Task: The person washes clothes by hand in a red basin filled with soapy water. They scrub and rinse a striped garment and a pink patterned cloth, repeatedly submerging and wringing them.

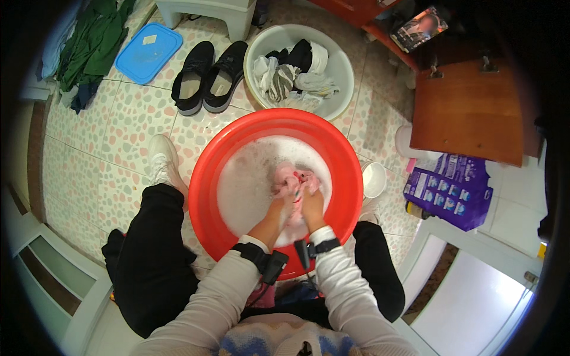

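Observation:
A wide red plastic basin [209, 178] holds sudsy water [249, 191], with thick white foam along its right side. My left hand [287, 200] and my right hand [312, 202] are close together over the foam, right of the basin's middle. Both are closed on a wet pink cloth [287, 173] with small red and green details. Part of the cloth hangs between my hands into the foam. Suds partly cover my fingers.
Behind the basin stands a white basin [343, 80] of wet socks and cloths [311, 84]. Black shoes [191, 75], a blue lid [149, 53] and dark green clothing [93, 49] lie at upper left. At right are a small white bucket [374, 179], a purple package [449, 191] and an open wooden cabinet door [467, 111].

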A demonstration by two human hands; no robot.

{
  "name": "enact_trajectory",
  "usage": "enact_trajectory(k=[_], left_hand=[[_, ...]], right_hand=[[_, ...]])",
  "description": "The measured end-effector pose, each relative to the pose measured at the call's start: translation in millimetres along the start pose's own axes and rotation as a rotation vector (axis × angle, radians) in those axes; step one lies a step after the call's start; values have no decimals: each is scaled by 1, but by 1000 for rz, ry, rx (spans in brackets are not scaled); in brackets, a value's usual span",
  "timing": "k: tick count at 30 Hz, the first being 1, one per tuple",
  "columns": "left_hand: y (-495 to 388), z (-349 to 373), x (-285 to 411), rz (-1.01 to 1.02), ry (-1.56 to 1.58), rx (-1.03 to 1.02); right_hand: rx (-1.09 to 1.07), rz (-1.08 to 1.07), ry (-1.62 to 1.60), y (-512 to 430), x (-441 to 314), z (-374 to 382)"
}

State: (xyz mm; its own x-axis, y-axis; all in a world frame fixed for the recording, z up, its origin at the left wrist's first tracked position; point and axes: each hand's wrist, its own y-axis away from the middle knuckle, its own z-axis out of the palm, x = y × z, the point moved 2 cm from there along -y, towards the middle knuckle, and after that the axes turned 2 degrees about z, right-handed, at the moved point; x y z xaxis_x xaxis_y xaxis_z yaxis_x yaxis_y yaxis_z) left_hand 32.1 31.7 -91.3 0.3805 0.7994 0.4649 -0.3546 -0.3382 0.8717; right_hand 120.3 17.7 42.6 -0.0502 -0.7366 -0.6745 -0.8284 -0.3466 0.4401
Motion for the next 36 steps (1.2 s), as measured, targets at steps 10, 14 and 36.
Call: enact_trajectory(k=[10, 14, 36], left_hand=[[26, 8, 28, 124, 217, -2], [39, -5, 56, 274, -105, 73], [54, 23, 66, 110, 445, -70]], right_hand=[[-59, -96, 325, 9, 15, 12], [-146, 23, 154, 19, 12, 13], [57, -148, -12, -17, 5, -23]])
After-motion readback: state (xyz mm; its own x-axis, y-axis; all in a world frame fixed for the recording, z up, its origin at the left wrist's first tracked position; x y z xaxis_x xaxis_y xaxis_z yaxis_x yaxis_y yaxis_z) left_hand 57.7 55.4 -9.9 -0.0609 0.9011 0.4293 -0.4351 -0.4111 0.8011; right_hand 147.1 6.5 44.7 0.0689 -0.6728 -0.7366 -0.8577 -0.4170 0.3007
